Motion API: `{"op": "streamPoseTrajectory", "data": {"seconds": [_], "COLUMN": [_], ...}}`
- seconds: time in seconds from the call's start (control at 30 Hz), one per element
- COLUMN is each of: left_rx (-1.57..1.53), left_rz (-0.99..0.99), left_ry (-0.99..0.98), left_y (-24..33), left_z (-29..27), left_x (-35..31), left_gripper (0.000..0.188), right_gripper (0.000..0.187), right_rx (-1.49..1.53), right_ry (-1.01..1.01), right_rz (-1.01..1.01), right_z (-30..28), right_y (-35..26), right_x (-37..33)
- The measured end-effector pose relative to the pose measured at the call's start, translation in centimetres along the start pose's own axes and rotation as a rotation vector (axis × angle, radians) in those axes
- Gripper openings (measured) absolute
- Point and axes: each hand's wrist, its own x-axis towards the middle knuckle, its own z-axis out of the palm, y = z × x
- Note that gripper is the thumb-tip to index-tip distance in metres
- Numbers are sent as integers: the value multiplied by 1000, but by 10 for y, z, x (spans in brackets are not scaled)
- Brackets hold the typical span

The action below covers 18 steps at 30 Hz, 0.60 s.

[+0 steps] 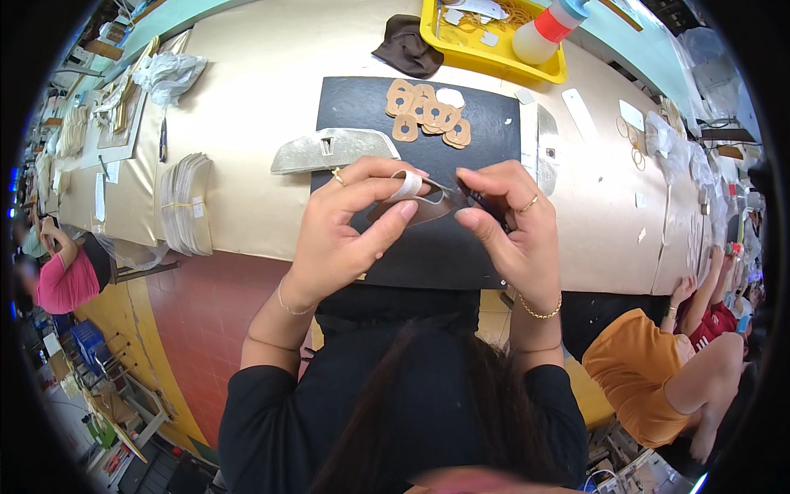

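Strip (432,212): held in the air over the black mat (354,107), curled into a loop; pale on one face, brown on the other.
Left hand (354,218): the strip is pinched between thumb and fingers.
Right hand (514,218): a dark tool (485,204) is gripped with bent fingers, close to the strip; contact cannot be told.
Mat: tan cut-outs (405,127) are heaped on its far part; its left edge is overlapped by a silver piece (362,148).
Table (255,90): covered in beige; a tied stack (185,206) is set at left, a dark cloth (409,47) beside a yellow tray (494,66) in which a bottle (536,43) is placed.
Room: floor (189,329) coloured red and yellow; people (66,280) are seen at both sides.
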Motion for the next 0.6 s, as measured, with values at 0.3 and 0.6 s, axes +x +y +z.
{"op": "streamPoseTrajectory", "data": {"seconds": [0.3, 0.6], "left_rx": [58, 32], "left_rz": [90, 57], "left_ry": [-15, -65], "left_y": [5, 6], "left_z": [-1, -2], "left_x": [-2, -1], "left_gripper": [21, 22], "right_gripper": [29, 27], "right_rx": [-60, -46], "right_ry": [-27, -17], "right_rz": [-45, -21], "right_z": [-3, -6], "right_y": [-6, -10], "right_x": [0, -2]}}
